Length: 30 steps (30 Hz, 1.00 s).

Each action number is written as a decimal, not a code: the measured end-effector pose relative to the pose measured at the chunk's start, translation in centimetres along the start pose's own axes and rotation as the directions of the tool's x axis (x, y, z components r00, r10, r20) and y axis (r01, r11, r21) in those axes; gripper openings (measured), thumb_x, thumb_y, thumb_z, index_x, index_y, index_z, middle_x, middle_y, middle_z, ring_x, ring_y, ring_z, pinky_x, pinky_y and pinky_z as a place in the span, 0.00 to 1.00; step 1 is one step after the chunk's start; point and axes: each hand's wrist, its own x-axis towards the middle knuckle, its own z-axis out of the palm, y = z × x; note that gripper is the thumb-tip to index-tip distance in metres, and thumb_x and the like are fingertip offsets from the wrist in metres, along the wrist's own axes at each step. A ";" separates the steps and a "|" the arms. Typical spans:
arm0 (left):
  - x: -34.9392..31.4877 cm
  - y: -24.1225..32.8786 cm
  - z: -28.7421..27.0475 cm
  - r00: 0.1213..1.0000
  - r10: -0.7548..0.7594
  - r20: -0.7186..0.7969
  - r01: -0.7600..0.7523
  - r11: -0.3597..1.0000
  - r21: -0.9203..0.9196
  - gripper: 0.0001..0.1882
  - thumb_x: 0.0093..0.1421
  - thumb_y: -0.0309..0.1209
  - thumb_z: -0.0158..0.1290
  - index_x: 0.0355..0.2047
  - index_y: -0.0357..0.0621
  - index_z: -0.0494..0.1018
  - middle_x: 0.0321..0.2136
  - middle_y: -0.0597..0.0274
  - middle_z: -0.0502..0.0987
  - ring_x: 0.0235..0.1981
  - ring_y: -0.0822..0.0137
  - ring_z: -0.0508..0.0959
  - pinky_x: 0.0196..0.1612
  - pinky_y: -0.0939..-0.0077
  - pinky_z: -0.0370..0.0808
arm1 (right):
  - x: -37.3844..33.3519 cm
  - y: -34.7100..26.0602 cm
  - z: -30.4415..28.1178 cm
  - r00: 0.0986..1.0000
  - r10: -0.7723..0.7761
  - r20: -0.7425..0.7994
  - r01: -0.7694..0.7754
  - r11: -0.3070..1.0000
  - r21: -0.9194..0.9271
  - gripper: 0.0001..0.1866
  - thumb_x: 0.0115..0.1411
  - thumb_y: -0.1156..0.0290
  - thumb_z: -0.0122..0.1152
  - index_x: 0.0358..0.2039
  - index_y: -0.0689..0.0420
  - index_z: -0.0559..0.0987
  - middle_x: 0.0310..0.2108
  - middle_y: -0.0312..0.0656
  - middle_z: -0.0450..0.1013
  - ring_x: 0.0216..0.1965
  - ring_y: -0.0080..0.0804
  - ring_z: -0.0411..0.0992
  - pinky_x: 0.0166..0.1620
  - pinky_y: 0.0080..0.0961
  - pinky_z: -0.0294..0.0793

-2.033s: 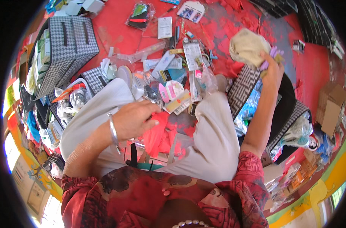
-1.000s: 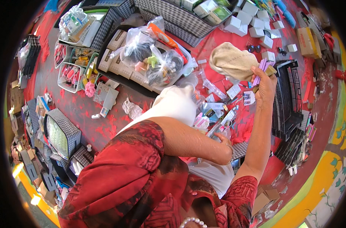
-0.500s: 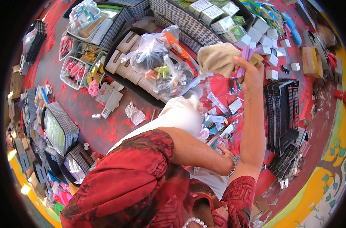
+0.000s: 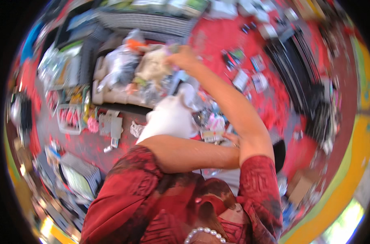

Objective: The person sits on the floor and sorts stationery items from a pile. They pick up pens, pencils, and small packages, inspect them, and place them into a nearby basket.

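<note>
Reaching up and forward, my right hand [image 4: 183,57] is closed on a beige cloth pouch [image 4: 154,63] and a small purple thing [image 4: 172,49], both smeared by motion. The pouch hangs over a black bin [image 4: 130,108] that holds small boxes and clear plastic bags [image 4: 122,65]. Partly behind my right forearm, my left hand [image 4: 232,139] shows a few stretched, loose fingers and seems to grip nothing. It is close to a pile of small packets [image 4: 212,129] beside my white-clothed leg [image 4: 170,118].
A white basket [image 4: 69,118] with pink items stands at the left. Black stacked trays [image 4: 294,69] stand at the right. Small packets [image 4: 240,80] lie scattered on the red floor covering [image 4: 211,34]. A checkered bin [image 4: 146,24] runs along the back.
The view has turned to the right. My right hand has swung left with the pouch, from beside the white boxes to over the black bin. My left hand stays low near the packets.
</note>
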 end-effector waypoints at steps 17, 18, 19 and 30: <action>-0.5 -9.2 -8.7 0.980 -0.057 -0.192 0.075 0.993 0.088 0.12 0.47 0.29 0.51 0.34 0.42 0.74 0.35 0.54 0.75 0.37 0.58 0.76 0.36 0.64 0.73 | -12.5 4.2 -23.9 0.999 0.007 -0.042 0.022 0.758 0.652 0.15 0.45 0.64 0.65 0.27 0.63 0.74 0.20 0.42 0.73 0.17 0.28 0.70 0.21 0.20 0.70; -0.7 -10.6 -9.6 0.912 -0.082 -0.401 0.099 0.995 0.020 0.10 0.47 0.29 0.51 0.30 0.40 0.73 0.32 0.51 0.75 0.34 0.55 0.76 0.35 0.64 0.73 | -13.7 4.4 -24.2 0.995 0.036 -0.098 0.039 0.738 0.674 0.14 0.45 0.64 0.64 0.24 0.62 0.75 0.18 0.41 0.72 0.16 0.27 0.69 0.20 0.20 0.69; -0.5 -11.4 -10.4 0.801 -0.220 -0.556 0.150 0.974 -0.168 0.09 0.48 0.30 0.51 0.28 0.37 0.70 0.29 0.47 0.74 0.33 0.52 0.75 0.34 0.63 0.73 | -15.2 4.4 -24.6 0.986 0.067 -0.152 0.059 0.716 0.696 0.13 0.45 0.64 0.64 0.22 0.61 0.75 0.16 0.40 0.71 0.16 0.27 0.69 0.19 0.21 0.68; 7.1 -9.4 -10.1 0.861 -0.229 -0.454 -0.493 -0.596 -0.634 0.18 0.53 0.46 0.50 0.38 0.49 0.69 0.36 0.66 0.73 0.39 0.65 0.72 0.46 0.69 0.67 | -18.6 6.4 -22.3 0.921 -0.099 -0.376 0.092 0.995 -0.036 0.16 0.43 0.66 0.56 0.30 0.66 0.75 0.25 0.54 0.72 0.31 0.43 0.73 0.33 0.34 0.71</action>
